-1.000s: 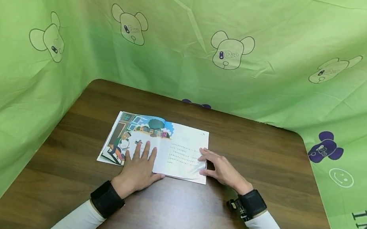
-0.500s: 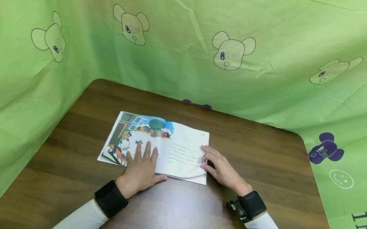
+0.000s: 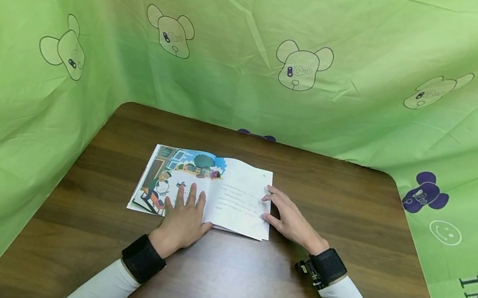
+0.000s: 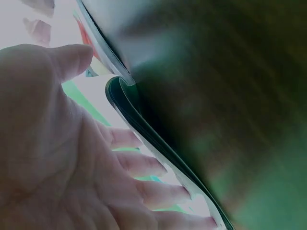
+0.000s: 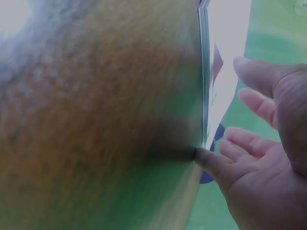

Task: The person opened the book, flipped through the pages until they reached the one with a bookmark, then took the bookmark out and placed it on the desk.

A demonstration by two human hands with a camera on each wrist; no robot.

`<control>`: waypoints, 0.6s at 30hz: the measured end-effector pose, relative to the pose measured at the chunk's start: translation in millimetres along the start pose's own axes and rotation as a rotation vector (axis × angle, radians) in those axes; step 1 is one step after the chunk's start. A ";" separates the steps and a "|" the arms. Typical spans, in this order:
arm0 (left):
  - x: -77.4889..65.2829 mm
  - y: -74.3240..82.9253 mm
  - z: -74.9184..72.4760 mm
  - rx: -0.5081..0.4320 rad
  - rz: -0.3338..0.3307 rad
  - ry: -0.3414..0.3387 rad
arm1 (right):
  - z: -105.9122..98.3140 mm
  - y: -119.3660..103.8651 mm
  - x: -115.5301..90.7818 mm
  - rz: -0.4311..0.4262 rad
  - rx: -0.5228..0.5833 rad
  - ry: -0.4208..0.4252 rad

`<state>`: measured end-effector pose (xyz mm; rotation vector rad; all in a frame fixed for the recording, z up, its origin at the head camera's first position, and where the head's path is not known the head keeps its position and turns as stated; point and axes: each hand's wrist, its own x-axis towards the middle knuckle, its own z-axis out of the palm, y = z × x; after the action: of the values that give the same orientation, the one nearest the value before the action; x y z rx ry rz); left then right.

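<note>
An illustrated book (image 3: 241,175) lies open on the wooden table, a coloured street scene on its left page and lines of print on the right one. Across the left page and the fold rests my left hand (image 3: 180,225), palm down with fingers spread; the left wrist view shows its fingers (image 4: 163,194) along the pages. My right hand (image 3: 290,222) is at the book's right edge, thumb and fingers apart. In the right wrist view, a white page (image 5: 230,28) stands off the pages below, near one fingertip, while the thumb (image 5: 211,160) is right at the book's lower edge.
The brown wooden table (image 3: 332,184) extends around the book. A green cloth (image 3: 229,90) printed with bear faces hangs behind and along both sides. Black bands (image 3: 144,259) circle both wrists, below white sleeves.
The right page's lower corner, curled up half a second ago, has flattened out toward the near side, and the page bulges slightly. My right fingers have spread from the edge. My left thumb moved in slightly.
</note>
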<state>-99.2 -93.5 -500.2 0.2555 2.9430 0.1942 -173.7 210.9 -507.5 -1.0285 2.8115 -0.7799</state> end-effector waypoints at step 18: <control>-9.9 -15.6 -4.9 -0.184 0.058 -0.022 | 3.1 3.7 -2.2 -0.040 -0.058 -0.043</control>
<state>-93.0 -111.1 -496.0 0.3145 2.8730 0.4641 -173.5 213.3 -512.3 -1.0994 2.8013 -0.6743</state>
